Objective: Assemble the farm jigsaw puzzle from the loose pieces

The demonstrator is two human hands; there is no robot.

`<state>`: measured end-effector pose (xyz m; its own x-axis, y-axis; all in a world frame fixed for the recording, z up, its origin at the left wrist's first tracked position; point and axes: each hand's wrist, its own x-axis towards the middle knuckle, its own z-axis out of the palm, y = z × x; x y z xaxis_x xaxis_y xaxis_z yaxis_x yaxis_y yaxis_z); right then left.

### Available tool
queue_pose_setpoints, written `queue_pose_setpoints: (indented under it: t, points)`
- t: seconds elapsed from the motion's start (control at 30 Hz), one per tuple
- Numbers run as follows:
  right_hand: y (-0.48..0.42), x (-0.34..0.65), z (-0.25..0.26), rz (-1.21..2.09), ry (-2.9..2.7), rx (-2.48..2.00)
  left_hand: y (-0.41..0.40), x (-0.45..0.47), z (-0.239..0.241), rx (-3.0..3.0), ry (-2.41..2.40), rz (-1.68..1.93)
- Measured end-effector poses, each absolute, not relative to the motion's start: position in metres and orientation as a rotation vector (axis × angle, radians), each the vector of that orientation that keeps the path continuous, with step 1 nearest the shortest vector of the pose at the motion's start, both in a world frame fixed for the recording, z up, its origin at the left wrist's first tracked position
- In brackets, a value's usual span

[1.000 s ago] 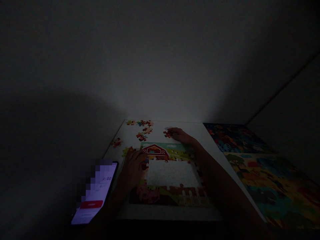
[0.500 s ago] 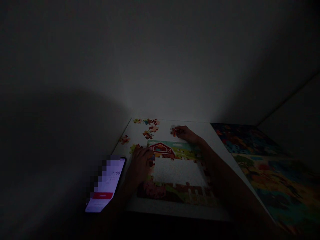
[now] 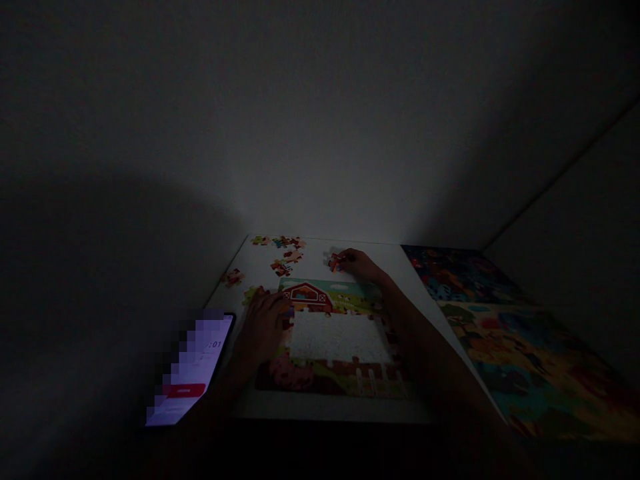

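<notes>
1. The right hand [image 3: 361,263] pinches 1 puzzle piece [image 3: 335,262] at its fingertips.
2. The left hand [image 3: 262,323], loosely spread, lies over the left edge of the puzzle [image 3: 345,371].
3. Loose pieces [image 3: 283,268] lie beyond the left hand; a phone [image 3: 195,370] sits to its left.

puzzle piece [image 3: 335,263] in right hand [image 3: 362,264], left hand [image 3: 261,323] at farm puzzle border [image 3: 345,295], lit phone [image 3: 199,365] near

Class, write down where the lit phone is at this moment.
In the head view, the phone is at lower left, to the left of the person's left hand and the barn puzzle.
</notes>
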<state>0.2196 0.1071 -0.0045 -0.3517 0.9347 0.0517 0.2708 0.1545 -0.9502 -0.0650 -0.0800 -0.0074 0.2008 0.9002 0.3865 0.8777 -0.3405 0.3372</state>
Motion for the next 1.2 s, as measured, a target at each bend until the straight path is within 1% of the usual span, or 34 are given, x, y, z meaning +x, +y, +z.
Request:
queue_pose_setpoints:
  t: [0.17, 0.4, 0.53, 0.8, 1.2]
  points:
    - [0.106, 0.221, 0.01, 1.243, -1.712, -1.178, -0.08, -0.066, -0.008, 2.418, 1.759, 0.814]
    - [0.079, 0.223, 0.058, 1.226, -1.837, -1.07, -0.08, -0.064, -0.007, 2.422, 1.765, 0.841]
    - [0.062, 0.221, 0.07, 1.221, -1.838, -1.016, -0.081, -0.063, -0.004, 2.388, 1.776, 0.836]
    - [0.024, 0.215, 0.063, 1.288, -1.831, -0.985, -0.078, -0.063, -0.008, 2.367, 1.791, 0.833]
    - [0.002, 0.202, 0.027, 1.451, -1.702, -0.901, -0.077, -0.062, -0.007, 2.369, 1.809, 0.812]
